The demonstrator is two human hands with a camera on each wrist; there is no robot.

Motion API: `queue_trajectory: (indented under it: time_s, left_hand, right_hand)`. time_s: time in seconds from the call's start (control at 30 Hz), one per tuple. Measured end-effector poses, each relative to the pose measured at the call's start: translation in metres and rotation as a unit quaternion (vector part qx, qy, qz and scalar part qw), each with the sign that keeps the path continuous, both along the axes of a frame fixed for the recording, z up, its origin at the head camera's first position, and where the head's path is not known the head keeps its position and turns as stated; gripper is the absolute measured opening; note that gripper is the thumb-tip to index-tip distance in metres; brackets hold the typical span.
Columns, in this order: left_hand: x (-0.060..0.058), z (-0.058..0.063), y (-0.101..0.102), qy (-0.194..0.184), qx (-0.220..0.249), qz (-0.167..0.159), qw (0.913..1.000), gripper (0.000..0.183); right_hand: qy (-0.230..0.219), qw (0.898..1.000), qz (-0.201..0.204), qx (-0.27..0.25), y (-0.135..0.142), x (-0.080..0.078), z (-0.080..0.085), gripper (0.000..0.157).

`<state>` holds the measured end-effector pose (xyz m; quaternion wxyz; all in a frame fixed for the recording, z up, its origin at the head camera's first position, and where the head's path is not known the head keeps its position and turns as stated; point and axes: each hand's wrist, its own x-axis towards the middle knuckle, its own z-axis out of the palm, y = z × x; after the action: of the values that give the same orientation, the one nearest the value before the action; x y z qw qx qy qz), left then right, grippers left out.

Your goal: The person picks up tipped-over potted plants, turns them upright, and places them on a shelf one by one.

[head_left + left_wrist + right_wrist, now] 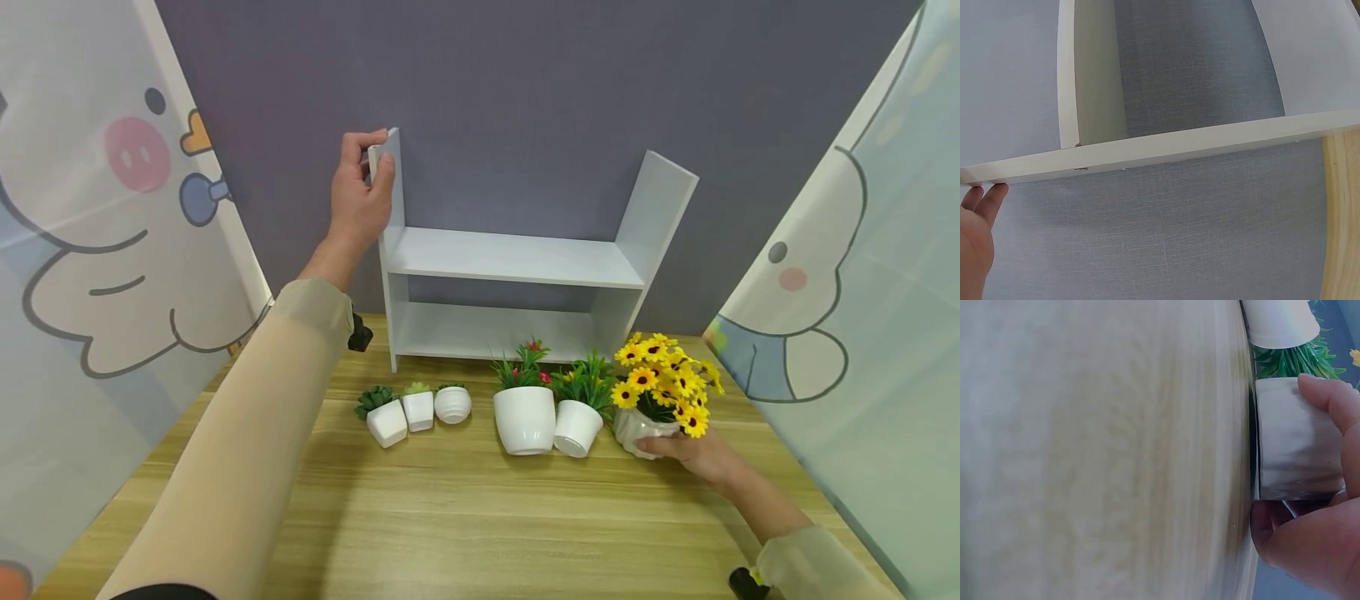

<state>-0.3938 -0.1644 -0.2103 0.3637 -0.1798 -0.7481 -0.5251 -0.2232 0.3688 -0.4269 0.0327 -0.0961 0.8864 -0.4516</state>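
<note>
A white two-board shelf (517,256) is shown standing at the back of a wood-grain table (465,533), with a row of six potted plants set before it. Little seems to have been done so far: none of the six is placed on either board, and only one has been taken hold of. The other five are left untouched on the table.

That one, a pale, uneven-walled pot (636,429), is found at the right end of the row, near the shelf's right foot. It is pinched between the thumb and fingers of the right hand (693,454); whether its base is lifted cannot be told (a dark strip is seen beneath it in the right wrist view). The top of the left upright (398,192) is gripped by the left hand (360,192), thumb and fingers on opposite faces.

The held pot is filled with yellow flowers (656,379) with dark centres. Beside it, grassy leaves (585,383) are contained in a tapered white pot (577,429), and green leaves with red blooms (525,367) in a large white pot (525,423). Farther left, a dark succulent (375,400) is held by an angular pot (387,424), a pale green plant (416,387) by a small tapered pot (418,412), and a scrap of greenery by a round ribbed pot (453,406).
</note>
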Motion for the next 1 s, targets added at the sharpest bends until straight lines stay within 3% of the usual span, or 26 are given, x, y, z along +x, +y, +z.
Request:
queue_trajectory:
  time_s: [0.2, 0.47, 0.7, 0.87, 1.0]
  left_hand:
    - [0.0, 0.001, 0.0, 0.003, 0.001, 0.001, 1.0, 0.037]
    - [0.0, 0.001, -0.002, 0.002, 0.0, 0.004, 1.0, 0.037]
    - [0.0, -0.001, -0.002, -0.001, -0.004, 0.005, 1.0, 0.037]
    - [-0.001, -0.001, -0.003, 0.002, -0.005, 0.006, 1.0, 0.036]
    - [-0.002, -0.002, -0.003, 0.0, -0.004, 0.007, 1.0, 0.037]
  right_hand:
    - [0.012, 1.0, -0.024, 0.001, -0.004, 0.002, 0.008, 0.088]
    - [0.08, 0.996, -0.036, -0.005, -0.012, 0.001, 0.025, 0.095]
    - [0.077, 0.995, -0.027, -0.052, -0.028, 0.004, 0.037, 0.087]
    - [0.094, 0.994, -0.03, -0.048, -0.044, 0.002, 0.049, 0.085]
    - [0.082, 0.994, -0.041, -0.05, -0.058, 0.001, 0.057, 0.086]
